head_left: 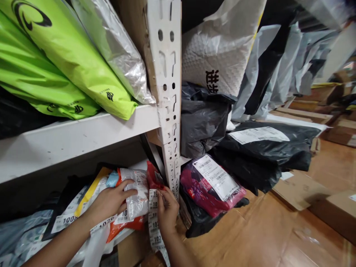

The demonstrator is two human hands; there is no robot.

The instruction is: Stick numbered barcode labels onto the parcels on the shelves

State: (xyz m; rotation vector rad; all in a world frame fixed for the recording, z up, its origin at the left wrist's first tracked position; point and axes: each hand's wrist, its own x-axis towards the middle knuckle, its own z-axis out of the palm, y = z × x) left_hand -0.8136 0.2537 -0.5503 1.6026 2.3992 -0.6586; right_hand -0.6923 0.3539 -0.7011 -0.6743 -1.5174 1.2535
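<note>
On the lower shelf, my left hand (115,198) grips the edge of a clear-and-white plastic parcel (137,189), its fingers curled over the front. My right hand (168,207) pinches the upper part of a strip of number labels (154,226), which hangs down beside the shelf post. Right behind the strip stands a red parcel (154,175). A sticker reading 1020 (107,221) shows below my left wrist, and another reading 1008 (69,219) is on a parcel farther left. The right fingertips partly cover the strip's top labels.
A perforated white shelf post (170,111) rises close to my right hand. Overhead, the upper shelf edge (80,137) carries bright green bags (83,63). Right of the post lie a pink parcel (191,181) and black parcels (258,148). Cardboard boxes (303,191) rest on the brown floor.
</note>
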